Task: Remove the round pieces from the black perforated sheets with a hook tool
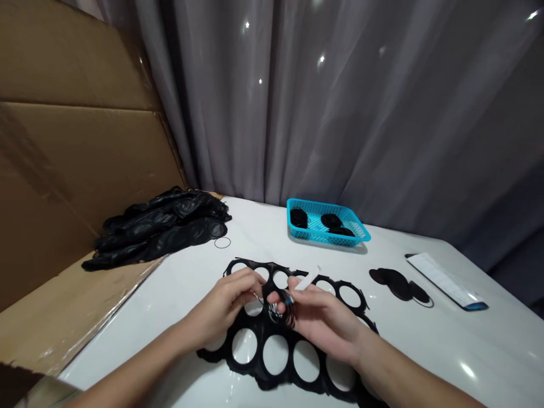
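In the head view, the white, flat packet (446, 280) at the right has faint print, too small to read, and a blue end.

The table (255, 226) is white and glossy, with bright reflections. The curtain (340, 113) behind is grey, hanging in soft folds with small star-shaped bright spots. Brown corrugated cardboard (85, 153) stands and lies at the left. The turquoise basket (325, 242) is plastic, with perforated walls and rounded corners; it holds black round bundles (331, 220).

The black sheet (259, 328) lies on the table beneath both hands, thin and dark, with rows of round holes and ragged edges. The right hand (317, 314) is curled, holding a slim white tool (306, 280) with a blue part; a cluster of thin black rings (281, 311) hangs at its fingers, over the sheet. The left hand (232, 297) has bent fingers drawn narrow just beside the rings; whether it grips anything I cannot tell.

Flat black discs (399, 284) overlap near the packet. A wrinkled black heap (161, 226) rests at the left, partly on the cardboard.
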`<state>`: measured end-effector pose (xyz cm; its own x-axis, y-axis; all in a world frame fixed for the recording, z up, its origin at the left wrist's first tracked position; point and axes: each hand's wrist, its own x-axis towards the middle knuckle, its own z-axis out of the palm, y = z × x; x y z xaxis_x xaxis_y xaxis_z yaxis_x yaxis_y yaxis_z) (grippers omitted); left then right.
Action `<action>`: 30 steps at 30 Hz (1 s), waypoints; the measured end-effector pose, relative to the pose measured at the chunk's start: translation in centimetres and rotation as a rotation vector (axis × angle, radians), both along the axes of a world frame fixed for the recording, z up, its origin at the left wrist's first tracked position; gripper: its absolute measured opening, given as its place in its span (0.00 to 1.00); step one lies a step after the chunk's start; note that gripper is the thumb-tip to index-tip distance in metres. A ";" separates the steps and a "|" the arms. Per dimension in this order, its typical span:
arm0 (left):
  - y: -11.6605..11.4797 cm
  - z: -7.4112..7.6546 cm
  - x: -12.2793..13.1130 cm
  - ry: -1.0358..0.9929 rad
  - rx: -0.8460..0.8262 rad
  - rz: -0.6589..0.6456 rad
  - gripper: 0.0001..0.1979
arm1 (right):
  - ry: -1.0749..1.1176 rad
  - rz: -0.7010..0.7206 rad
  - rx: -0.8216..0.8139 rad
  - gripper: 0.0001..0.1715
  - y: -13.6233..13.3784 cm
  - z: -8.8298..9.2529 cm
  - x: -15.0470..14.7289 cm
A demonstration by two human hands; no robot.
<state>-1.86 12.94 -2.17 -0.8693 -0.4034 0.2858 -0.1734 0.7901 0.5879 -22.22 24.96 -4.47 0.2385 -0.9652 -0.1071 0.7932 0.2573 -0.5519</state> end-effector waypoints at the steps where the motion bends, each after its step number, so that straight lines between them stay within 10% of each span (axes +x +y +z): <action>1: -0.5 -0.5 0.4 -0.034 -0.043 0.047 0.10 | 0.046 -0.054 0.028 0.16 -0.8 -0.2 -0.1; 8: -2.7 -5.6 3.2 -0.137 -0.334 0.265 0.17 | 0.564 -0.343 -0.067 0.18 -9.9 -2.4 -0.3; 13: -2.1 -7.9 4.1 -0.174 -0.499 0.309 0.19 | 0.944 -0.198 -0.305 0.12 -12.7 -4.0 1.2; 30: -1.3 -7.9 4.3 -0.224 -0.713 0.314 0.20 | 1.424 -0.130 -0.627 0.09 -12.1 -4.4 1.7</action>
<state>2.41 11.69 -10.10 -0.8126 -0.4245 0.3992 -0.5035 0.8565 -0.1141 -20.52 12.87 -8.88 0.2088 -0.9457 0.2492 -0.4595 -0.3198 -0.8286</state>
